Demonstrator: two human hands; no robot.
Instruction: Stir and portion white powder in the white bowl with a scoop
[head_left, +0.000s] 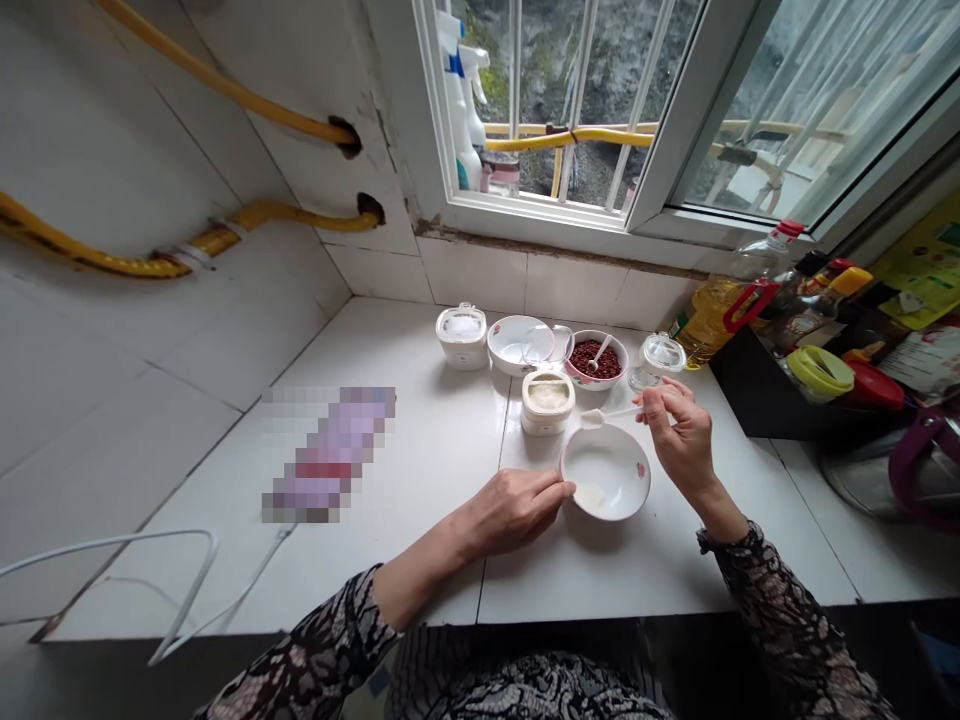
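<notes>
My left hand (521, 508) pinches the left rim of a white bowl (619, 490) with a small flower print. A little pale powder (590, 496) lies inside that bowl. Between the fingers of my right hand (682, 430) is the handle of a small white spoon (600, 417), its scoop loaded with white powder just above the bowl's far rim. Left of the spoon stands an uncovered white jar (547, 420) with pale powder in it. Farther back, a flowered bowl (609, 382) holds dark red beans (592, 358) and a white spoon.
At the back stand a lidded white jar (461, 345), another flowered bowl (517, 330) and a lidded clear jar (663, 352). An oil bottle (709, 310) and a black condiment rack (757, 390) border the right. A blurred object (330, 455) with a white cable lies left.
</notes>
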